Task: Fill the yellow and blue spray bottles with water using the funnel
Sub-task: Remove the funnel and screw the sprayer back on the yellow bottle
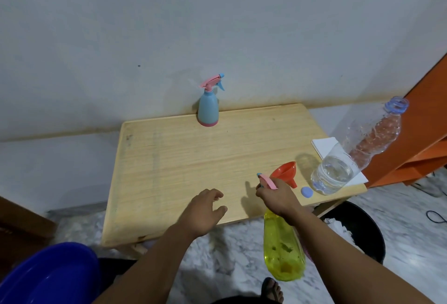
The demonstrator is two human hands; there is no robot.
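The blue spray bottle (208, 107) with a pink trigger head stands upright at the far edge of the wooden table (183, 158). My right hand (277, 196) grips the neck of the yellow spray bottle (281, 250), which hangs off the table's near edge with its pink head on top. Just behind that hand an orange funnel (286, 171) lies on its side. A large clear water bottle (355, 151), uncapped and partly filled, stands at the right. Its blue cap (306, 192) lies beside it. My left hand (205, 209) hovers over the near edge, fingers apart.
White paper (325, 146) lies under the water bottle. A black bin (358, 228) stands on the floor by the table's right corner, a blue basin (48, 277) at the lower left, and orange shelving (423, 139) at the right. A wall runs behind the table.
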